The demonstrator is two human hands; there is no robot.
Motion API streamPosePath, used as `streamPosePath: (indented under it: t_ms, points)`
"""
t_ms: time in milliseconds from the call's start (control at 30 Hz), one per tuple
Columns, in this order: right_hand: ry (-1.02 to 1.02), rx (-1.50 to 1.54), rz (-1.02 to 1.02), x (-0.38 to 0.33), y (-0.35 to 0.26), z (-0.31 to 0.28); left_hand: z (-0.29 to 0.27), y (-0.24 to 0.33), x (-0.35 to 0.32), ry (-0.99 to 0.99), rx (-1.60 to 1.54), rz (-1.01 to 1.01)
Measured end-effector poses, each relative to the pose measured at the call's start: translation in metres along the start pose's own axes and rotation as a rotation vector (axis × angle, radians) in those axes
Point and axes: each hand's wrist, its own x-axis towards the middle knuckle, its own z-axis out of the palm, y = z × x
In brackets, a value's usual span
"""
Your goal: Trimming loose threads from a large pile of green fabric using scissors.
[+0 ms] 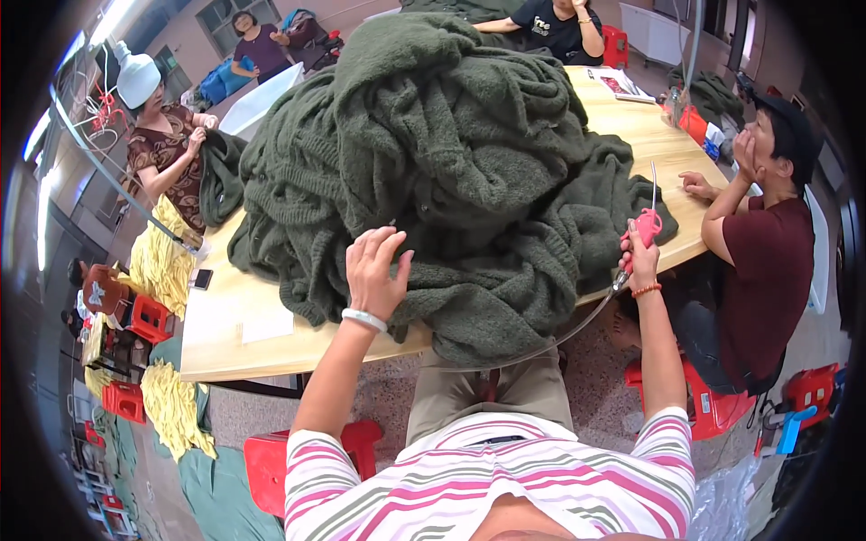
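A big heap of dark green knitted garments (451, 135) covers the middle of the wooden table in front of me. My left hand (373, 275), with a pale bangle on the wrist, is at the near side of the heap. Its fingers are apart and nothing shows in its grasp. On the right, my right hand (642, 259) is wrapped round a pinkish-red air blow gun (648, 222). The gun's thin metal nozzle points up and away from me, beside the heap's right edge. A clear hose (582, 326) runs from its metal fitting toward my lap.
Light wooden table (216, 347) bears a phone (202, 279) and a white paper sheet (268, 327) at left. A person in maroon (767, 234) sits close on the right; another at left handles a green garment (221, 176). Red stools (263, 469) stand around; yellow garments (162, 261) hang leftward.
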Motion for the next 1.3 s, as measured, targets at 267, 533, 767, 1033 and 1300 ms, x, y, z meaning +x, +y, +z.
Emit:
streamPosePath:
  t_ms: [267, 533, 767, 1033, 1300]
  points:
    - [0.088, 0.043, -0.049, -0.033, 0.001, -0.013, 0.050, -0.014, 0.064, -0.150, 0.329, 0.154]
    - [0.166, 0.003, -0.110, -0.022, -0.009, -0.049, 0.051, -0.047, 0.109, -0.169, 0.538, 0.115]
    - [0.121, 0.033, -0.093, -0.022, -0.009, -0.056, 0.025, -0.029, 0.135, -0.148, 0.555, 0.229]
    - [-0.038, 0.043, -0.063, -0.057, -0.008, -0.036, 0.056, -0.014, 0.159, -0.327, 0.524, 0.370]
    - [-0.052, 0.011, -0.030, -0.082, -0.006, -0.054, -0.029, 0.019, 0.206, 0.183, -1.156, -0.547]
